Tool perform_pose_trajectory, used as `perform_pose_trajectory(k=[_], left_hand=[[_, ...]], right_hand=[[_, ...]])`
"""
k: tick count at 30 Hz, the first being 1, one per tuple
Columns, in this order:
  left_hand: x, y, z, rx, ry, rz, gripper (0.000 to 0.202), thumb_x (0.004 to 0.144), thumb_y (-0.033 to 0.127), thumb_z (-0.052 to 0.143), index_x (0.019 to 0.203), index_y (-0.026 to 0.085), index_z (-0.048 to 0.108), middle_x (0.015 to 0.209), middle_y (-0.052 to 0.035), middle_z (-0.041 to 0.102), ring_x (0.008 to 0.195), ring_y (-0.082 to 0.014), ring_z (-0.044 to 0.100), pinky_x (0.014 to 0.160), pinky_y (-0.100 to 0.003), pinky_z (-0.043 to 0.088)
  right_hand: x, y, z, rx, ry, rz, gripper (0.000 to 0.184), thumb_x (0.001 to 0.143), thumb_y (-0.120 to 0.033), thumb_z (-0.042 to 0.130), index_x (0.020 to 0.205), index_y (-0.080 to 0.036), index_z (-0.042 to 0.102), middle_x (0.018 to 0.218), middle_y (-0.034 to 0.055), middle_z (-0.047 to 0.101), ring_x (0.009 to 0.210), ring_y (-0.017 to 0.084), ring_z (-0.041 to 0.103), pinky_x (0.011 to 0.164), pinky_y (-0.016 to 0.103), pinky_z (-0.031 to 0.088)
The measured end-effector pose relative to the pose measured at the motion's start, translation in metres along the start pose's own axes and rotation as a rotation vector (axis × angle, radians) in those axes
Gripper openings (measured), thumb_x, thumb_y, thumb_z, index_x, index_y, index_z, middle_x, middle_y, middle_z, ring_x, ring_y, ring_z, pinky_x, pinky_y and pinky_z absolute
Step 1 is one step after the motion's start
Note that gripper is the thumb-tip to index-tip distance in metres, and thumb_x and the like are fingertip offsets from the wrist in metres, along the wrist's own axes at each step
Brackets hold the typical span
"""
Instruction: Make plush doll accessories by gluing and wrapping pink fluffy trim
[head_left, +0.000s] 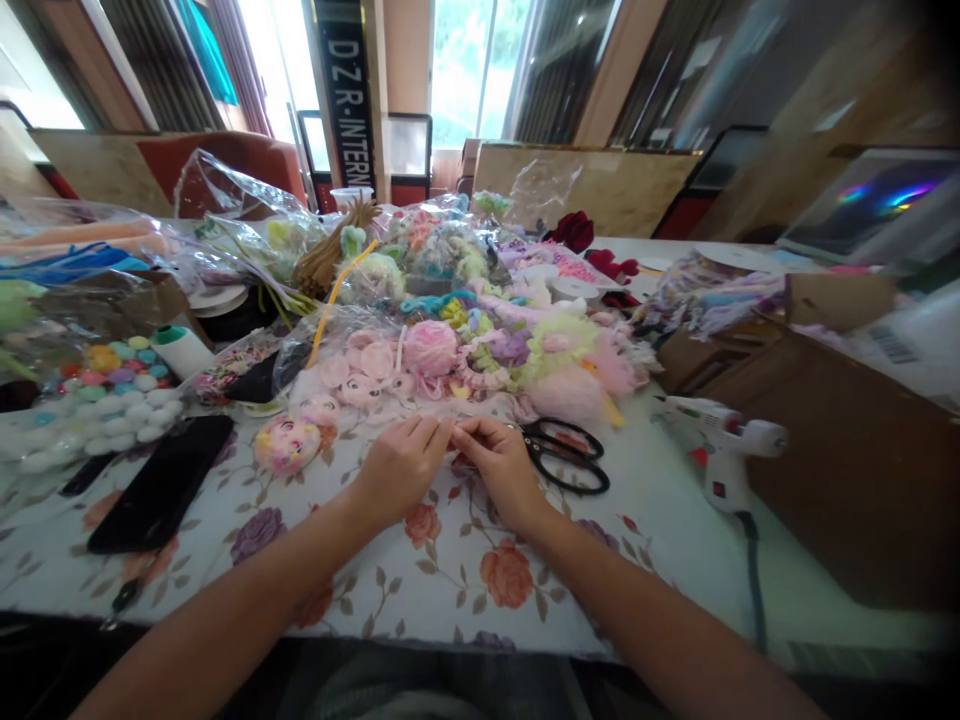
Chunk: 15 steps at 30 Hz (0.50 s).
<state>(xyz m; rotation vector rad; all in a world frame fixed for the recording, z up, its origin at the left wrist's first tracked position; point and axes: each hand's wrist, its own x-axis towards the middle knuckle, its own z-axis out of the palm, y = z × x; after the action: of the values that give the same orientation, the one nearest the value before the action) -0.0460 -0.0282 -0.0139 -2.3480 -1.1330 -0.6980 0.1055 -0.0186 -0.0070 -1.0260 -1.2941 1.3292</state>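
Left hand (401, 465), right hand (499, 462): grips pinched closed, contents undiscernible. Scissors (564, 453) laid handles toward surface's (675, 520) right edge, presumably for reach.

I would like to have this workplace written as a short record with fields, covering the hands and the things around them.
Hands: left hand and right hand together at the fingertips; anything pinched there cannot be made out
Beside right hand: black-handled metal scissors
Left side: flat black phone, round pink-and-yellow piece, white thread cone
Right side: white glue gun, brown cardboard box
Beyond hands: pink yarn ball among pastel craft materials
Under hands: white flower-printed cloth
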Motion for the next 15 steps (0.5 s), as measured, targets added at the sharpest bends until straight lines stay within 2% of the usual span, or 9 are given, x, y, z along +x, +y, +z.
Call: perform_pose_trajectory(k=[5, 10, 15], left_hand=[[-0.001, -0.001, 0.003, -0.007, -0.092, -0.006, 0.02, 0.093, 0.016, 0.036, 0.086, 0.015, 0.055, 0.073, -0.0059, 0.058, 0.065, -0.0187, 0.055, 0.052, -0.028, 0.039], [-0.002, -0.003, 0.003, -0.279, -0.197, -0.055, 0.023, 0.094, 0.021, 0.033, 0.083, 0.018, 0.053, 0.07, -0.0026, 0.059, 0.061, -0.0163, 0.055, 0.053, -0.028, 0.037], [0.001, -0.007, -0.001, -0.467, -0.245, -0.182, 0.028, 0.097, 0.029, 0.03, 0.081, 0.02, 0.051, 0.066, 0.0005, 0.059, 0.059, -0.0143, 0.054, 0.055, -0.026, 0.035]], right_hand=[[0.008, -0.003, -0.012, -0.166, -0.049, -0.02, 0.029, 0.071, -0.041, 0.07, 0.062, -0.016, 0.059, 0.053, -0.0025, 0.052, 0.048, 0.009, 0.044, 0.044, 0.021, 0.035], [0.014, -0.01, -0.028, -0.194, -0.209, 0.022, 0.031, 0.068, -0.043, 0.072, 0.06, -0.016, 0.058, 0.05, -0.004, 0.049, 0.043, 0.008, 0.04, 0.042, 0.022, 0.03], [0.017, -0.022, -0.045, -0.187, -0.12, -0.052, 0.028, 0.069, -0.038, 0.07, 0.057, -0.016, 0.057, 0.053, -0.0034, 0.051, 0.05, 0.009, 0.043, 0.049, 0.023, 0.031]])
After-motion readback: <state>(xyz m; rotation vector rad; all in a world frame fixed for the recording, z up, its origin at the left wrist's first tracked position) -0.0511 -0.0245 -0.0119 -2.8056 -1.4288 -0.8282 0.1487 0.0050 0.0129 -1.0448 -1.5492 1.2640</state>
